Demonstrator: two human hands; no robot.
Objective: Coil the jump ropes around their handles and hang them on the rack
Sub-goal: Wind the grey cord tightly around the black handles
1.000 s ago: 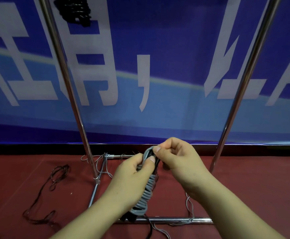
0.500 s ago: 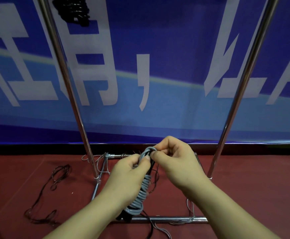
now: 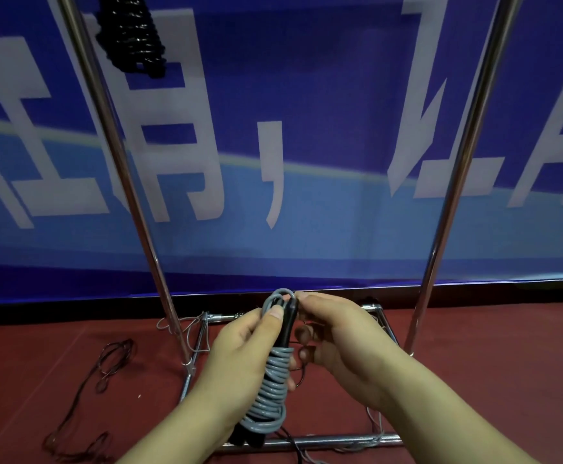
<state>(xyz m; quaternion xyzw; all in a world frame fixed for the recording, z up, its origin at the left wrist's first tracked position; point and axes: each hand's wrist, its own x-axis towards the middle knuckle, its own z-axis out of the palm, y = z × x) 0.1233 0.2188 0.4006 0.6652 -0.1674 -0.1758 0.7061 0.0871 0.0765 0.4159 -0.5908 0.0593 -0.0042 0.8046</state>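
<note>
Far left on the red floor (image 3: 474, 380): a thin dark rope (image 3: 89, 390) lies loose in loops, well apart from the hands; above it, top left, a black coiled rope (image 3: 132, 38) hangs beside the rack's left pole (image 3: 119, 169); blue banner (image 3: 323, 95) w/ white characters behind. Rack base rails (image 3: 327, 439) sit on the floor, thin wire strands tangled round the corners. Centre: left hand (image 3: 240, 356) grips the grey jump rope (image 3: 270, 393), fingers curled round the bundle, thumb pressed near the top; grey cord is wound in tight turns round black handles (image 3: 287, 326), handle ends poking out top & bottom; bundle held roughly upright, in front of the rack base, off the floor. Right hand (image 3: 340, 336) close against it, fingertips pinching the top loop of cord by the handle tips; lower fingers curled. Right pole (image 3: 454, 169) rises beyond the right wrist.
</note>
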